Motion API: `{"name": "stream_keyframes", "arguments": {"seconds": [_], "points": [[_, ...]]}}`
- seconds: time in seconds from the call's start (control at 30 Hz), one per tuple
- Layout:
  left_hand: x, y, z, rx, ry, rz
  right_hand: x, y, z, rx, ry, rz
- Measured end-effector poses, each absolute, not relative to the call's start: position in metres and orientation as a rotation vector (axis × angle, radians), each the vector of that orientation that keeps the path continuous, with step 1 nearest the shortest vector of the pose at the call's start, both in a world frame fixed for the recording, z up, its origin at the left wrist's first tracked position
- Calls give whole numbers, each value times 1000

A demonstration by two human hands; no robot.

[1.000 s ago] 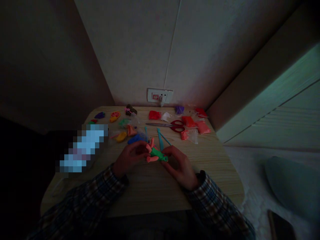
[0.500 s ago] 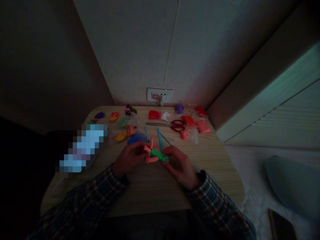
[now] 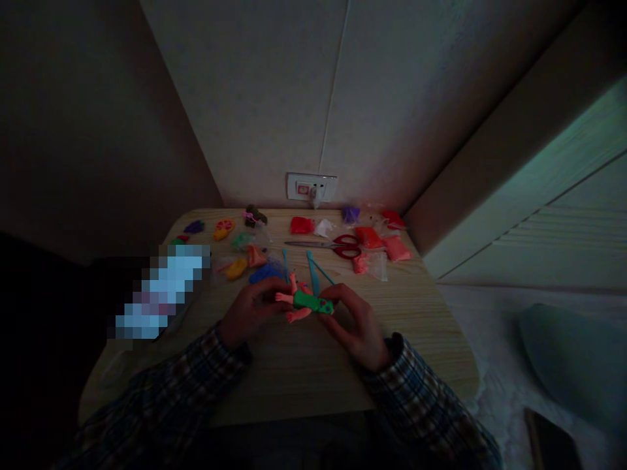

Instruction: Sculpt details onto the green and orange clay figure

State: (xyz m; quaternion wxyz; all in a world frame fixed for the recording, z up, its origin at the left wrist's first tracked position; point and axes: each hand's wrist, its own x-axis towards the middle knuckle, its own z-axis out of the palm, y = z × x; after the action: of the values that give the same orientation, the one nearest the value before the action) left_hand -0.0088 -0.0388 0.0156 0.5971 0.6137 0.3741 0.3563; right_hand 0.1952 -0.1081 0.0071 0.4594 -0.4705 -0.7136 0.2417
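Observation:
A small clay figure [image 3: 306,301] with a green body and pink limbs is held between my two hands above the table. My left hand [image 3: 253,309] closes on its limb end, the fingertips partly hidden behind it. On the other side, my right hand [image 3: 356,325] pinches the green end, which bears small dark and red spots, between thumb and fingers. Just beyond the figure lie blue modelling tools [image 3: 313,273]. A bag of blue clay [image 3: 266,273] is close to my left fingers.
Red-handled scissors [image 3: 347,246] lie across the wooden table [image 3: 416,346]. Bags of red [image 3: 302,225], orange [image 3: 368,237] and pink clay [image 3: 396,248] are toward the back. A phone with a blurred-out screen [image 3: 164,290] stands at left. Behind is a wall socket [image 3: 311,188].
The clay figure has turned slightly between my fingers, so its spotted green end shows more fully. My hands have stayed almost in place.

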Motion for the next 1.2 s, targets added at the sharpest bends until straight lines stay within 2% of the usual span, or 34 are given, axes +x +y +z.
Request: {"name": "stream_keyframes", "arguments": {"seconds": [1.2], "points": [[-7, -46, 11, 1392, 864, 825, 196, -109, 3, -1095, -1639, 669]]}}
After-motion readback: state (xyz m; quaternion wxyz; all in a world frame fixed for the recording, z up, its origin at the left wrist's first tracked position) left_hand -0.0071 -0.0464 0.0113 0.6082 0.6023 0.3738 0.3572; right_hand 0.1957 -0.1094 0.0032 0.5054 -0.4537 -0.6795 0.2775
